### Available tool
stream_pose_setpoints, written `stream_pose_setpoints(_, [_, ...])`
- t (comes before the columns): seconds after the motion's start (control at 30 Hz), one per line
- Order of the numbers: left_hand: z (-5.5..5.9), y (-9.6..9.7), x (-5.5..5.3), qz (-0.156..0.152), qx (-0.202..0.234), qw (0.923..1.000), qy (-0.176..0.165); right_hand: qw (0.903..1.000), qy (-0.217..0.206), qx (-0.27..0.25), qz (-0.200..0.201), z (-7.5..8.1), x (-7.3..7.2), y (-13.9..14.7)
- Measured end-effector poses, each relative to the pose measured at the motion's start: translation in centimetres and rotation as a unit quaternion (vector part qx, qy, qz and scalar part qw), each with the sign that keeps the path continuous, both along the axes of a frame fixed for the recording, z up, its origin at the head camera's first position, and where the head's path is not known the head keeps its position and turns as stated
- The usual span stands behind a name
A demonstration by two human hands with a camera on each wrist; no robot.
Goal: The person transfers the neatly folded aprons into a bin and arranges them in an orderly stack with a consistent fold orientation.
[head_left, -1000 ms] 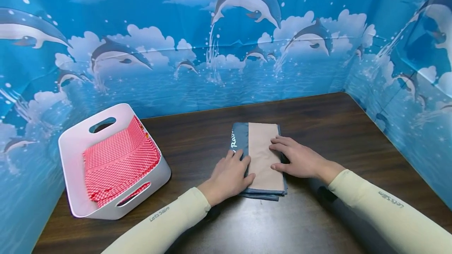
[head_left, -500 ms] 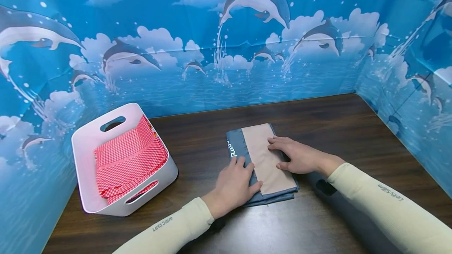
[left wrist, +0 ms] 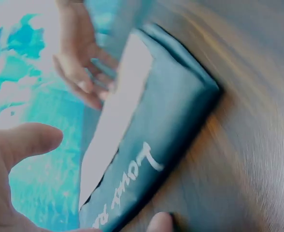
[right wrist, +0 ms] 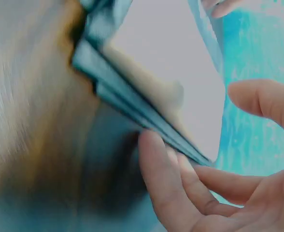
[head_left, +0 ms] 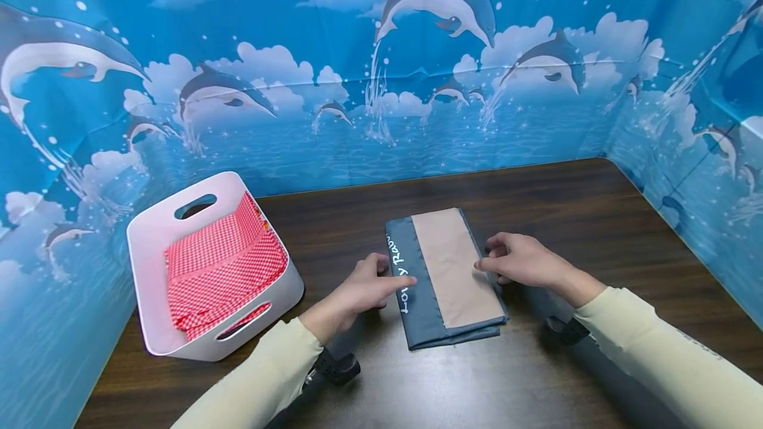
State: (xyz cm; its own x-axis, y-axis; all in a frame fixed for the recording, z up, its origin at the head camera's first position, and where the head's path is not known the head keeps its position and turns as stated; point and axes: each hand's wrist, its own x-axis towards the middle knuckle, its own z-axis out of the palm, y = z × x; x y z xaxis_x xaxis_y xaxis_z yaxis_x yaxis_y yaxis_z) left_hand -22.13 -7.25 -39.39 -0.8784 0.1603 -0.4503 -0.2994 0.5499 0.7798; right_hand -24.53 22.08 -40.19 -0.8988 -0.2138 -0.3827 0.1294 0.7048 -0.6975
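Observation:
A folded blue-grey cloth (head_left: 420, 293) with a beige panel and white lettering lies on the table, several layers thick. My left hand (head_left: 366, 286) is at its left edge, the thumb reaching over the lettered strip and the fingers down beside the edge. In the left wrist view a wide gap parts that thumb (left wrist: 33, 140) from the cloth. At the right edge is my right hand (head_left: 524, 260), its thumb over the beige panel. The right wrist view has its fingers (right wrist: 154, 150) against the layered edge, with the thumb (right wrist: 250, 96) held apart from them.
A white basket (head_left: 146, 290) with handle holes stands to the left, holding red-and-white checked cloth (head_left: 229, 267). Behind the dark wooden table (head_left: 554, 197) hangs a blue dolphin-print curtain (head_left: 286, 118), which also runs along both sides.
Both hands have come off the top of the cloth to its left and right edges, the left hand moving leftward. The cloth has turned slightly, and the head view has shifted a little.

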Motion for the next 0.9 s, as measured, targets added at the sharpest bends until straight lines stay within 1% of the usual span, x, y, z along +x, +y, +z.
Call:
stream_pose_setpoints(0.07, [0.3,-0.2,0.1,0.015,0.048,0.9977,-0.046,0.9987,-0.036,-0.027,-0.023,-0.1,0.2,-0.2])
stream_pose_setpoints(0.1, [0.5,-0.3,0.2,0.021,0.071,0.9952,-0.065,0.9979,-0.044,-0.034,-0.032,-0.2,0.3,-0.3])
stream_pose_setpoints(0.17, [0.6,-0.2,0.3,0.027,0.097,0.9911,-0.087,0.9972,-0.046,-0.038,-0.044,-0.4,0.4,-0.7])
stream_pose_setpoints(0.23, [0.6,-0.1,0.4,0.036,0.116,0.9878,-0.097,0.9972,-0.04,-0.035,-0.052,-0.6,0.6,-1.1])
stream_pose_setpoints(0.4, [0.3,-0.2,0.5,0.059,0.129,0.9853,-0.095,0.9973,-0.028,-0.03,-0.06,-1.0,1.2,-2.4])
stream_pose_setpoints(0.53, [0.0,-0.5,0.6,0.061,0.144,0.9829,-0.098,0.997,-0.016,-0.038,-0.066,-1.3,1.5,-3.3])
stream_pose_setpoints(0.77, [-0.1,-0.8,0.5,0.072,0.167,0.9808,-0.072,0.9961,0.014,-0.05,-0.071,-1.2,1.8,-4.2])
stream_pose_setpoints(0.9, [-0.3,-1.0,0.2,0.069,0.176,0.98,-0.062,0.994,0.015,-0.06,-0.09,-0.8,1.9,-4.4])
